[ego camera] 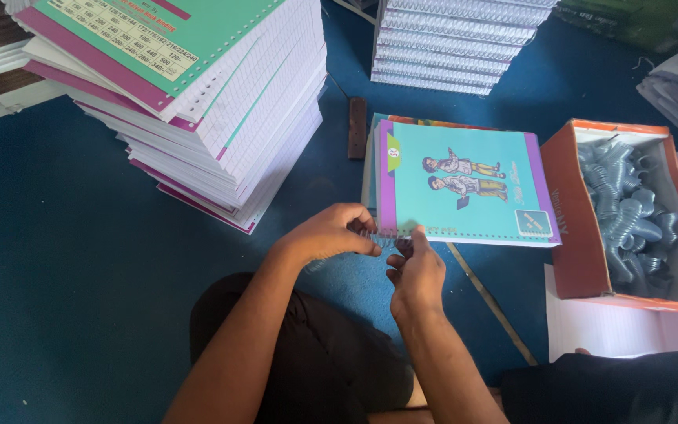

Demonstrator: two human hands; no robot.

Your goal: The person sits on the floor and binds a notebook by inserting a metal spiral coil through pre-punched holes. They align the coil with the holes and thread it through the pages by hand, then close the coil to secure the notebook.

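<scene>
Dark trousers on the person's folded legs were recorded at the bottom of the view, nearest the camera, with both forearms extended forward above them. Beyond the knees, the left hand was found curled, its fingertips pinched together on a metal spiral coil at the near edge of a turquoise notebook. The right hand was held just beside it, thumb and fingers closed on the same coil from below. The notebook, bordered in purple and printed with two cartoon figures, was seen lying on top of a small pile of similar books on the blue floor, directly ahead of the hands. An orange cardboard box filled with loose silver coils was noted just to the right of the notebook. A tall, leaning stack of unbound squared-paper pads was observed at the upper left, well apart from the hands. A stack of already spiral-bound books was seen beyond the notebook. A small dark wooden block was noted lying between the two stacks.
</scene>
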